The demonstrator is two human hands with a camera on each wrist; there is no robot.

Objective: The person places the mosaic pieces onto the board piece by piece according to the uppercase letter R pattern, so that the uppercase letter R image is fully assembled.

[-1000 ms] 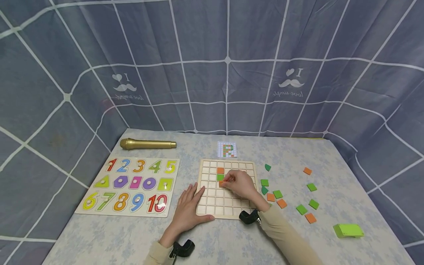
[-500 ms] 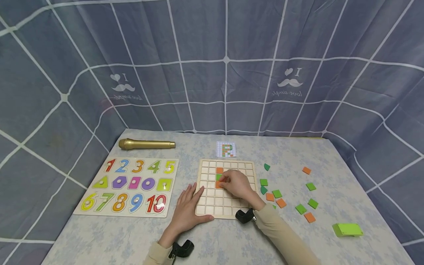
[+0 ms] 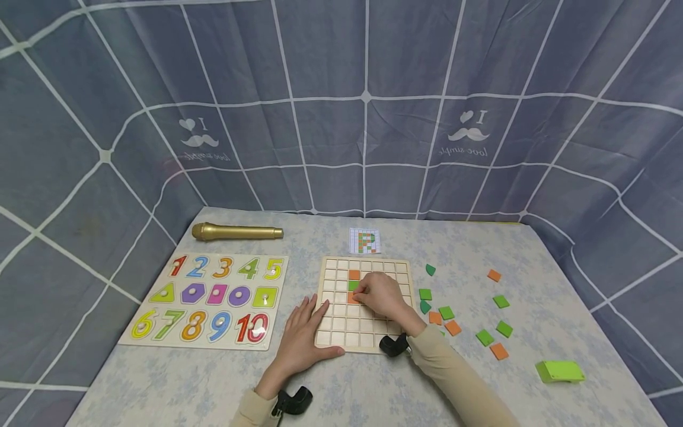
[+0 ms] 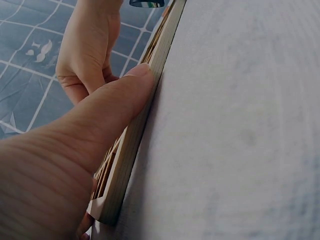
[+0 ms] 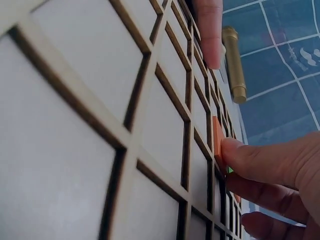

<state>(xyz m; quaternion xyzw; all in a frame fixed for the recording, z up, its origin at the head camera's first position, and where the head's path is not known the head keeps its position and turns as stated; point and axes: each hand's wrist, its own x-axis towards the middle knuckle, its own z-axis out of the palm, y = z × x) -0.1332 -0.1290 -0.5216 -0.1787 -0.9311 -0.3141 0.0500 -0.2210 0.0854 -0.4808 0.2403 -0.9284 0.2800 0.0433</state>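
A square wooden grid board (image 3: 347, 332) lies on the table in the head view. My left hand (image 3: 304, 338) rests at its left side with fingers extended, the thumb (image 4: 137, 75) against the front edge in the left wrist view. Over the board, my right hand (image 3: 383, 293) pinches an orange square tile (image 3: 351, 298) at a cell of the grid. The right wrist view shows the thumb on this orange tile (image 5: 217, 142), which sits partly proud of the slats. Directly behind it in the same column are a green tile (image 3: 353, 286) and another orange tile (image 3: 354, 274).
Loose green tiles (image 3: 447, 312) and orange tiles (image 3: 499, 351) lie scattered right of the board, near a lime-green block (image 3: 560, 372). A pattern card (image 3: 365, 241) lies behind it. Leftward are a number puzzle (image 3: 205, 302) and a gold microphone (image 3: 237, 232).
The orange tile in my right fingers has shifted slightly left and lies flatter over its cell than a second ago. My left hand stays in place.
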